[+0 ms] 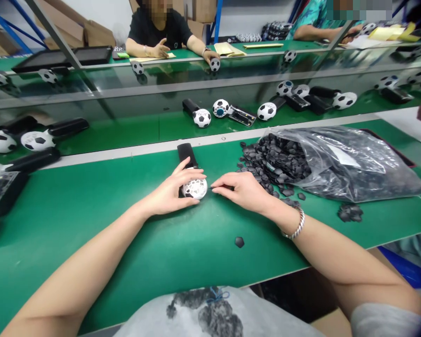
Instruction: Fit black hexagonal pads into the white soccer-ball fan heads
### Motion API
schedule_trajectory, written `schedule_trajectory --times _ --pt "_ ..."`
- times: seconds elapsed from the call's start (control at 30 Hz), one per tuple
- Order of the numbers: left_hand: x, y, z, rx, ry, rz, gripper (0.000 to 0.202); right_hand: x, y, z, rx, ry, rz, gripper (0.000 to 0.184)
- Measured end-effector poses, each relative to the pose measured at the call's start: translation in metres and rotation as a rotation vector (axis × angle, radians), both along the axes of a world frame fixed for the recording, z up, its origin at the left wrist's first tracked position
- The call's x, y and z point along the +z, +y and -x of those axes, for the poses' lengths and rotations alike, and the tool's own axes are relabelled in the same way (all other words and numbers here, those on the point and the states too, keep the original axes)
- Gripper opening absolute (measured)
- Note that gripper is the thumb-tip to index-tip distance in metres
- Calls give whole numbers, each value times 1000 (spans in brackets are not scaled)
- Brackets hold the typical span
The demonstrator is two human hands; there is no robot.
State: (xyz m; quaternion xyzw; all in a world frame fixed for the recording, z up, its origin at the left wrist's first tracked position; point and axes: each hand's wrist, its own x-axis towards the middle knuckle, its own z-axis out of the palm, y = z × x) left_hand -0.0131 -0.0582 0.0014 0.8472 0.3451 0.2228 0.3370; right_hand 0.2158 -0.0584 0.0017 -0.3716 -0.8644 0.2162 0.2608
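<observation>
Steadying a football-patterned ball (195,189) on the green tabletop (154,248), the left hand (166,192) is curved half-way around it, with the fingers over the far side and the thumb along the near side. The ball is in front of the person, joined to a black handle (186,154) which points away from the body; probably it lies so in order that the round end stays close and easy to reach. The grip seems light, and it leaves the right side of the ball uncovered.

Just beside this uncovered side is the right hand (243,189). Its thumb and forefinger are nearly closed, pinching a small dark piece (211,188) by the edge, apart from the ball. The piece is mostly hidden, so I cannot tell its full shape. Such a fingertip hold suits a thin thing, I think.

Behind the right hand, a heap of black pieces (280,161) spills from the mouth of a clear plastic bag (361,164). The mouth is turned toward the working place, perhaps so that the pieces are within short reach. One loose pentagon (239,242) lies alone, nearer to the body. Beyond the pale edge strip (143,147), more ball-headed items (201,118) rest on a green surface, well apart from the hands.
</observation>
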Motion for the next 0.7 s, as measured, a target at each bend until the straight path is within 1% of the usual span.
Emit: schedule_trajectory --times 0.13,0.23,0.27,0.33,0.4,0.47,0.57,0.7 --pt "2 1 3 -9 -13 20 49 4 -3 1 -55 125 31 7" --pt "2 0 2 -3 -21 19 49 4 -5 3 -63 166 81 27" --pt "2 0 1 -3 -23 17 49 4 -5 3 -52 165 74 29" --pt "3 -1 0 1 -24 15 48 3 -4 3 -17 127 30 22" --pt "4 -1 0 9 -18 16 47 1 0 1 -17 76 15 15" --pt "5 -2 1 14 -11 19 46 1 5 -5 -74 34 49 12" --pt "6 -2 3 13 -2 24 43 6 13 -19 -192 15 82 4" --pt "4 -2 1 24 -2 -4 43 14 24 -35 -309 63 62 3"
